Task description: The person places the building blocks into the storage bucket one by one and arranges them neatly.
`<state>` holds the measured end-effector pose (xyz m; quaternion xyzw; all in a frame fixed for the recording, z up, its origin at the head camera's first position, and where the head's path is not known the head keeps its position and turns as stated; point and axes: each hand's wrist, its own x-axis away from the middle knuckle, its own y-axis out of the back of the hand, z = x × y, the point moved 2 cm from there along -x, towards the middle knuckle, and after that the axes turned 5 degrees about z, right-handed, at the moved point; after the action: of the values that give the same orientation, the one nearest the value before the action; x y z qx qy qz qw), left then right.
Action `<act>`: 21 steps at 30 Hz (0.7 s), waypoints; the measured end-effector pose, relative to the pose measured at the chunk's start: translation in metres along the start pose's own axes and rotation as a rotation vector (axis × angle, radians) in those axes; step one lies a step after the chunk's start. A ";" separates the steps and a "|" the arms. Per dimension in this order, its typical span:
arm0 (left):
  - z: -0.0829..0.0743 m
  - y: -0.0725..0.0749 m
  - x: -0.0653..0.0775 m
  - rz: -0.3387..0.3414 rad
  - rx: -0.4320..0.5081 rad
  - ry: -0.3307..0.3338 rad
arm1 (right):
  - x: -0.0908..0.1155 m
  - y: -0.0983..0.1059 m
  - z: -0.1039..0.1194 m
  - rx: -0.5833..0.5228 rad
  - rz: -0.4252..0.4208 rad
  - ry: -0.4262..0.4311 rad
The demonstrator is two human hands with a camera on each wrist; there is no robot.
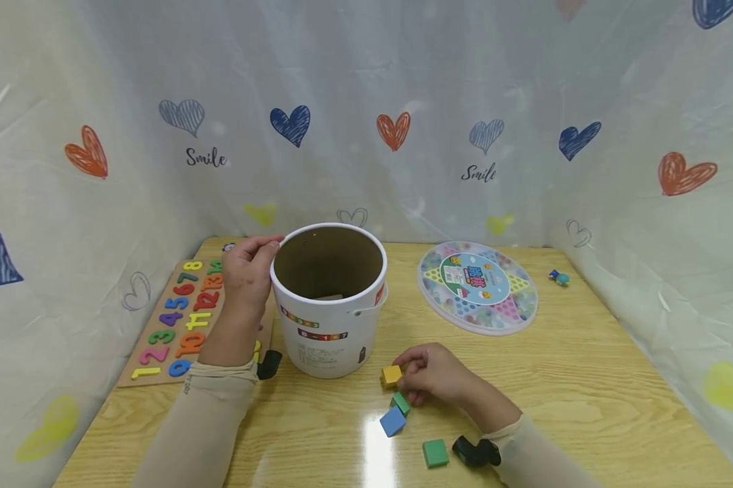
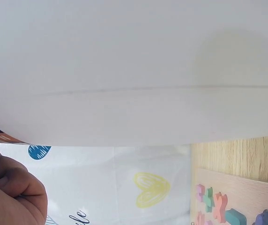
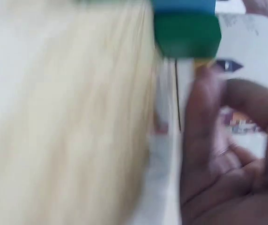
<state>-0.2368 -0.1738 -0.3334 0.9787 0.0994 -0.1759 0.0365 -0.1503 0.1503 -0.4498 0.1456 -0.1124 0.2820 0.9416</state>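
A white bucket (image 1: 324, 339) with printed labels stands upright on the table, its lid off. At its left rim, my left hand (image 1: 247, 274) grips the edge; in the left wrist view the bucket's wall (image 2: 124, 70) fills the upper half above curled fingers. To the bucket's right front, my right hand (image 1: 436, 373) pinches a yellow block (image 1: 391, 376) between thumb and forefinger. Just below lie a thin green block (image 1: 400, 404) and a blue block (image 1: 393, 421). Nearer to me, a green square block (image 1: 435, 453) lies beside the right wrist. The right wrist view is blurred.
A wooden number board (image 1: 153, 318) with colourful digits lies left of the bucket, partly under my left arm. Back right, a round Chinese checkers board (image 1: 477, 288) lies flat. A small blue and green toy (image 1: 559, 277) sits near the right edge. Heart-printed curtains (image 1: 342, 68) surround the table.
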 end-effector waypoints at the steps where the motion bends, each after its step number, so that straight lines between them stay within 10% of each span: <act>1: 0.000 0.000 0.000 0.002 0.002 0.001 | 0.001 0.003 0.002 -0.020 -0.009 0.009; 21: 0.002 0.000 0.000 0.019 0.018 -0.013 | 0.036 0.053 0.093 -0.137 -0.082 0.233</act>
<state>-0.2376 -0.1744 -0.3347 0.9787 0.0883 -0.1826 0.0300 -0.1629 0.1790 -0.3411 0.0519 -0.0151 0.2502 0.9667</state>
